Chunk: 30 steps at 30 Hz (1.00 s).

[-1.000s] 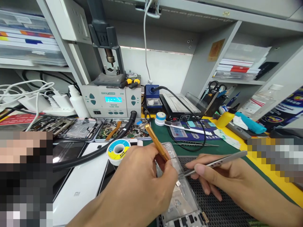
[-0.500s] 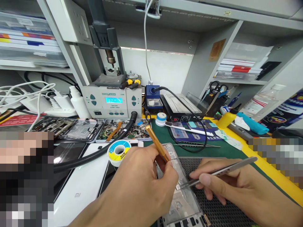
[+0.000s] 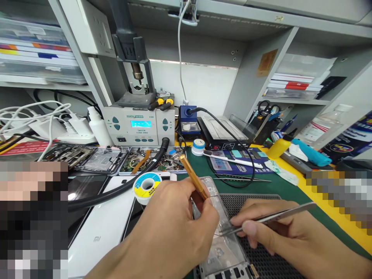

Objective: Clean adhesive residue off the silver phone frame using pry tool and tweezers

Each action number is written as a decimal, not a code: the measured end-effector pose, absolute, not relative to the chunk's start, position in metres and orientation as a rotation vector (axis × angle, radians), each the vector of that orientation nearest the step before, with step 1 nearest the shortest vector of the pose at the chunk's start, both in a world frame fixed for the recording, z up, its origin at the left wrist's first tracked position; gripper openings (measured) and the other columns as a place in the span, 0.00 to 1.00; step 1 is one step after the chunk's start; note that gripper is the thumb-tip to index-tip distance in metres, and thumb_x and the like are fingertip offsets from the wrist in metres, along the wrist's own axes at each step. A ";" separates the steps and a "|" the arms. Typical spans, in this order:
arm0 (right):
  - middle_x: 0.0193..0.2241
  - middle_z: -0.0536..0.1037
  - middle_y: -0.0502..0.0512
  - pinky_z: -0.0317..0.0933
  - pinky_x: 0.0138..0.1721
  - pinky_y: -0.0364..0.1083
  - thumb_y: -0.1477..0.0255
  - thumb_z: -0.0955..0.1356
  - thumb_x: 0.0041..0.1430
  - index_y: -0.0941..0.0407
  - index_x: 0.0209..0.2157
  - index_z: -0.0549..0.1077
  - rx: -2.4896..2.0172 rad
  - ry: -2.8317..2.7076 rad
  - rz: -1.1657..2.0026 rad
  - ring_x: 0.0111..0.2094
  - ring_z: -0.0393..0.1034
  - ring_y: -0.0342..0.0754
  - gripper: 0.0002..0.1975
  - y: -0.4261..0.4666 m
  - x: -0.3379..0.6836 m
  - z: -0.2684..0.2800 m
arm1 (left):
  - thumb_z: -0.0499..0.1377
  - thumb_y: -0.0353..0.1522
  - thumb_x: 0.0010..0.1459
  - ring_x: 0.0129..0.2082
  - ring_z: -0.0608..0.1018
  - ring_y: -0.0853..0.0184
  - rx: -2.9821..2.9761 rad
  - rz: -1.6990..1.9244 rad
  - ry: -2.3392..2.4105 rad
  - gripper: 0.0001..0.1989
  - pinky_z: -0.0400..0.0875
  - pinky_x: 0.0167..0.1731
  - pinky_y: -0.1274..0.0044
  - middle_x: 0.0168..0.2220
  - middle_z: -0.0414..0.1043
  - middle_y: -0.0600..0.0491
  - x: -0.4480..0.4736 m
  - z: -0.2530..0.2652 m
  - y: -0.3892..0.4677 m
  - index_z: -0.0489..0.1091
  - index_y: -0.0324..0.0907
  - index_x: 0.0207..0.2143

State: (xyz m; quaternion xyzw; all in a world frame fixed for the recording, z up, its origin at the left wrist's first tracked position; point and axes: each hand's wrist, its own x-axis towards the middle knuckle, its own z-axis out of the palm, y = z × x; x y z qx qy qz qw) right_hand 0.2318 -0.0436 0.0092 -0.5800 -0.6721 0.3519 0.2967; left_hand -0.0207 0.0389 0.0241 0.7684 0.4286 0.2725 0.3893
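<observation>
Behind hands [image 3: 174, 228], station [image 3: 139, 126] reading "QUICK LEAD FREE"

Left hand [image 3: 174, 228], back facing up, fingers curled closed in a pen-like pinch, forearm entering from below. Right hand [image 3: 279, 232] lies just beside it, palm down, thumb and forefinger pressed together, fingertips nearly meeting the left thumb.
</observation>
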 end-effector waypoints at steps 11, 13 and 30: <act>0.34 0.90 0.52 0.79 0.38 0.44 0.53 0.74 0.81 0.44 0.42 0.92 -1.484 -1.853 0.971 0.35 0.85 0.50 0.16 -0.042 0.230 0.006 | 0.60 0.31 0.69 0.22 0.65 0.70 1.923 0.577 1.107 0.13 0.56 0.24 0.77 0.20 0.63 0.61 -0.023 0.036 0.040 0.80 0.43 0.30; 0.37 0.91 0.52 0.81 0.40 0.45 0.53 0.74 0.81 0.41 0.46 0.93 -1.456 -1.876 0.994 0.37 0.87 0.51 0.14 -0.043 0.231 0.004 | 0.60 0.30 0.68 0.21 0.65 0.70 1.945 0.583 1.096 0.13 0.56 0.24 0.77 0.20 0.62 0.61 -0.023 0.037 0.040 0.81 0.43 0.31; 0.42 0.93 0.50 0.84 0.47 0.51 0.51 0.75 0.80 0.37 0.48 0.92 -1.556 -1.913 0.801 0.42 0.90 0.56 0.11 -0.052 0.246 -0.012 | 0.65 0.31 0.60 0.22 0.68 0.69 1.862 0.433 1.013 0.07 0.53 0.20 0.78 0.22 0.69 0.60 -0.027 0.035 0.035 0.78 0.47 0.28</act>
